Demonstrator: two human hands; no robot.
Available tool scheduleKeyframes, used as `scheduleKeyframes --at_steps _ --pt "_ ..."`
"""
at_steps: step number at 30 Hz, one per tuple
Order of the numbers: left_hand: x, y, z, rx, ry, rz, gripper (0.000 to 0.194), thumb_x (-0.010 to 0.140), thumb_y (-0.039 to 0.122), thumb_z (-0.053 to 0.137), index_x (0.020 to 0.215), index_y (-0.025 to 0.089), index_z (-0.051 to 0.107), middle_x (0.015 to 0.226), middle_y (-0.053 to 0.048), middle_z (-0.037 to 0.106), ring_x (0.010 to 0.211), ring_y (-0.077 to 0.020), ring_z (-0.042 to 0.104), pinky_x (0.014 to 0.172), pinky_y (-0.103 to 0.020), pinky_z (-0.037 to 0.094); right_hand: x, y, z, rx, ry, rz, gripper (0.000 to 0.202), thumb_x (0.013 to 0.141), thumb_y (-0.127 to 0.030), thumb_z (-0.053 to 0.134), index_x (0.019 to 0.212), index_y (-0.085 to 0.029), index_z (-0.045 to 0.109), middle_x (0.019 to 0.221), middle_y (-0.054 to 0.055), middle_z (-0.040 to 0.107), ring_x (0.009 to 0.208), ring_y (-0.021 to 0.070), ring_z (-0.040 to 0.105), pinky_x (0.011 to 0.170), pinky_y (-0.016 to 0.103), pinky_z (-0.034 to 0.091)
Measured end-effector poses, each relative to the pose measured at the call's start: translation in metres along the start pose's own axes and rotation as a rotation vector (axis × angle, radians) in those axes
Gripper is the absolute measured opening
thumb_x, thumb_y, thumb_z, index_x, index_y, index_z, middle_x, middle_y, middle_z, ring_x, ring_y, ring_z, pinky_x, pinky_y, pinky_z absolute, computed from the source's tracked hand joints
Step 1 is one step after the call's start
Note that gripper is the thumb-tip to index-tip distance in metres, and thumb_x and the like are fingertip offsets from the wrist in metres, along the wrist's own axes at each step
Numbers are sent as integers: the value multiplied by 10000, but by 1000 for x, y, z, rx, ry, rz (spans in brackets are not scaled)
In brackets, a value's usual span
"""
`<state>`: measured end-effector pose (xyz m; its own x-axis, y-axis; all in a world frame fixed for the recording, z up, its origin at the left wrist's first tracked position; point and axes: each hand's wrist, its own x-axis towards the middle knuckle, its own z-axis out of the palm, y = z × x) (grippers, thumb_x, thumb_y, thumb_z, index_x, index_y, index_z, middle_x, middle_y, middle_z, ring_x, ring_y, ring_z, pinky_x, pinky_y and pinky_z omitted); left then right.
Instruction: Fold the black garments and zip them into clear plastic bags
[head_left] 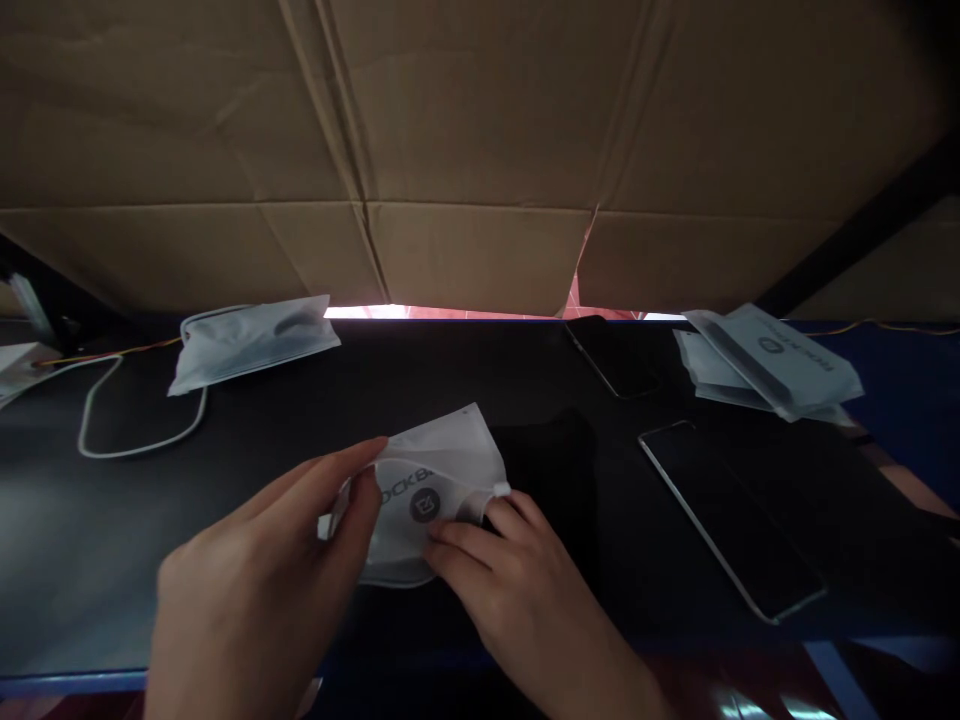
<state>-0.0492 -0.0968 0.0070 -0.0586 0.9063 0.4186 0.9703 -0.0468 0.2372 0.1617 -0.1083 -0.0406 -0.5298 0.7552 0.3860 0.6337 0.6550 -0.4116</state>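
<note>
A frosted white zip bag (450, 450) with dark lettering and a round logo is between my hands, low in the middle of the view. My left hand (277, 550) pinches the bag's left edge between thumb and fingers. At the bag's lower right, my right hand (502, 560) grips it with thumb and fingers, close to a small white slider at the bag's corner. What is inside the bag cannot be made out.
A dark phone (731, 520) and a second one (611, 355) lie to the right on the black table (465, 365). Frosted bags (780, 360) overlap at the back right. Another bag (255, 345) and a white cable (142, 452) are left. Cardboard (472, 120) stands behind.
</note>
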Motion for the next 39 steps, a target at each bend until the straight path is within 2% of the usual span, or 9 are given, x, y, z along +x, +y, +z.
scheduleKeyframes --at_steps 5,8,14,18,22,26,32,36,39 --pt "3 0 4 15 -25 95 353 1081 407 479 1155 364 820 1102 18 859 644 -220 773 495 -313 469 -12 8 -39 77 -83 -17 329 1110 -209 624 1397 -317 743 1468 -59 757 1504 196 594 1270 421 497" --pt "3 -1 6 76 -46 73 360 1095 413 471 1166 361 819 1158 17 844 610 -219 745 486 -328 457 -22 28 -60 -54 -72 21 455 1048 -306 711 1502 -284 689 1613 4 643 1589 297 500 1283 531 488" --pt "2 -1 17 70 -122 59 366 1089 419 471 1209 347 809 1183 2 794 593 -180 727 463 -303 419 -25 60 -56 -108 -332 46 1015 849 -705 855 1690 -289 466 1779 25 392 1689 426 232 1333 728 294" --pt "2 2 23 107 -206 86 386 1083 423 459 1127 316 827 1192 -16 784 468 -144 657 456 -310 394 -28 56 -41 -100 -302 92 862 892 -308 841 1676 -290 484 1767 26 421 1689 406 244 1325 750 279" --pt "3 8 25 124 -270 83 386 1087 391 418 1212 277 765 1174 -34 794 560 -215 730 483 -340 409 -30 52 -28 -122 -151 99 826 777 31 614 1573 -190 606 1661 65 586 1651 381 362 1317 747 310" --pt "5 14 29 126 -353 56 297 1091 371 391 1050 262 664 994 -31 805 596 -246 740 496 -335 353 -27 50 -24 5 69 212 753 780 46 512 1487 -158 668 1477 80 748 1529 340 564 1292 667 421" --pt "6 25 32 67 -468 -2 228 1089 344 390 1058 261 601 928 -39 798 750 -303 778 577 -344 348 -15 33 -18 261 526 433 620 886 -34 589 1439 -289 701 1377 25 806 1304 287 763 1146 499 619" --pt "9 23 29 -44 -593 4 132 945 219 486 1011 264 592 887 -35 788 774 -289 772 617 -346 418 -8 21 -7 84 261 188 851 741 69 503 1539 -200 628 1603 52 651 1562 314 534 1316 626 408" --pt "12 14 28 -69 -593 6 137 890 234 502 965 268 611 804 -38 761 738 -307 752 664 -386 499 -6 19 -3 -62 22 107 816 735 68 550 1515 -148 651 1641 56 609 1601 359 469 1319 668 387"
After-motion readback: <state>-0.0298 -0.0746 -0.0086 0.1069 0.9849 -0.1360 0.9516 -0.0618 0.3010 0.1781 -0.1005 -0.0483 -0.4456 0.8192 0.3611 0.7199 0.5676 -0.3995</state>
